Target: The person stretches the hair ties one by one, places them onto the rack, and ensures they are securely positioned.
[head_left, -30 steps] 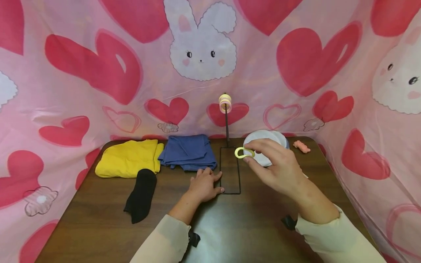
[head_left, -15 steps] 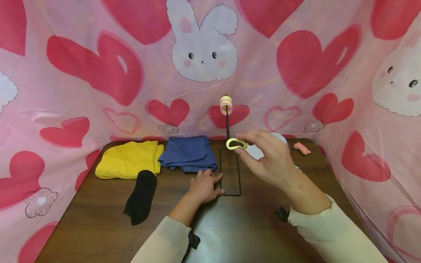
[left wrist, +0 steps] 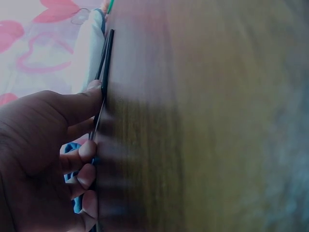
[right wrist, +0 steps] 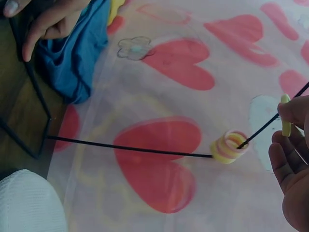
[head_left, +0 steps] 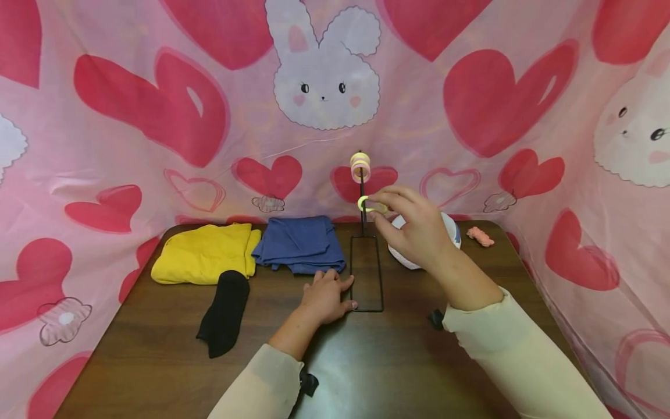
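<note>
My right hand point(head_left: 413, 227) pinches a yellow ring point(head_left: 366, 205) and holds it up beside the thin black post of a wire stand point(head_left: 361, 192). In the right wrist view the yellow ring point(right wrist: 286, 121) shows edge-on between my fingertips point(right wrist: 294, 113). A stack of pink and yellow rings point(head_left: 359, 166) hangs near the post's top, seen too as rings point(right wrist: 229, 146). My left hand point(head_left: 327, 295) lies flat on the brown table point(head_left: 157, 349), fingers touching the left side of the stand's rectangular base frame point(head_left: 366, 308); the left hand's fingers point(left wrist: 87, 154) press at that wire.
A yellow cloth point(head_left: 206, 253), a blue cloth point(head_left: 300, 241) and a black sock point(head_left: 225, 311) lie on the left half of the table. A white bowl point(head_left: 450, 224) sits behind my right hand, a small pink item point(head_left: 480, 235) at the far right corner. Pink heart curtain surrounds the table.
My right hand has risen and moved left with the yellow ring, from above the white bowl to beside the stand's post. The left hand has stayed on the base.
</note>
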`<state>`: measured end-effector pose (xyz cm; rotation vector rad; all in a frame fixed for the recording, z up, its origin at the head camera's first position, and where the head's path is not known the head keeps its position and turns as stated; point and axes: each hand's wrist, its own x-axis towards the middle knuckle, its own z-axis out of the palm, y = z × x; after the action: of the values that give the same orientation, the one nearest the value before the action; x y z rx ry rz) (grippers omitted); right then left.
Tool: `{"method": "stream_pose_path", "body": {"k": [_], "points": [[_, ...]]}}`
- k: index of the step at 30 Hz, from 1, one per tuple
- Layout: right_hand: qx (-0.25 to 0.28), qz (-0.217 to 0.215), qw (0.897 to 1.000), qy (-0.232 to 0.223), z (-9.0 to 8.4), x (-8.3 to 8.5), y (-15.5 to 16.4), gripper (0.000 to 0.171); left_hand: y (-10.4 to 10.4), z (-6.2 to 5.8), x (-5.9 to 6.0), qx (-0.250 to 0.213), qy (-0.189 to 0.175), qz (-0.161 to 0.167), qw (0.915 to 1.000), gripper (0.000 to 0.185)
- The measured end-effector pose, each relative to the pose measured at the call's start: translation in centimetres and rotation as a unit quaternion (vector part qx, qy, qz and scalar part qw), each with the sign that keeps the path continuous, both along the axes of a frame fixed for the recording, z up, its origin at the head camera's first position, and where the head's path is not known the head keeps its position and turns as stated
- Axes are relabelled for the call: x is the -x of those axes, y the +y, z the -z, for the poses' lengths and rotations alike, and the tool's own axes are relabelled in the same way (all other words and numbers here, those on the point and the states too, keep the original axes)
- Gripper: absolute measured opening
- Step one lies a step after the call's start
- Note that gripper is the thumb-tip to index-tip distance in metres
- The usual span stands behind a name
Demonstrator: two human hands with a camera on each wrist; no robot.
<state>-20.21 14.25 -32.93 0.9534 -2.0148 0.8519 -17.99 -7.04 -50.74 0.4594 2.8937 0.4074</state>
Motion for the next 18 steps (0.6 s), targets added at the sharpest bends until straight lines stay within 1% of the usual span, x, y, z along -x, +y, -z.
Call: {"method": "stream_pose_path", "body": {"k": [6, 9, 14, 18], "points": [[0.022, 0.005, 1.0, 0.006, 0.6, 3.0, -0.7, 0.024, 0.0, -0.1, -0.2, -0.002, -0.005, -0.003, 1.0, 0.069], [0.037, 0.016, 0.999, 0.012, 0.9, 4.2, -1.0, 0.023, 0.0, -0.1, -0.2, -0.002, -0.005, -0.002, 1.0, 0.069], [0.062, 0.033, 0.997, 0.013, 1.4, 5.7, -1.4, 0.024, 0.2, -0.2, -0.2, -0.003, -0.002, 0.001, 1.0, 0.069], [0.076, 0.041, 0.996, 0.01, 1.5, 6.4, -1.6, 0.028, 0.3, -0.2, -0.3, -0.004, -0.004, 0.001, 1.0, 0.069]]}}
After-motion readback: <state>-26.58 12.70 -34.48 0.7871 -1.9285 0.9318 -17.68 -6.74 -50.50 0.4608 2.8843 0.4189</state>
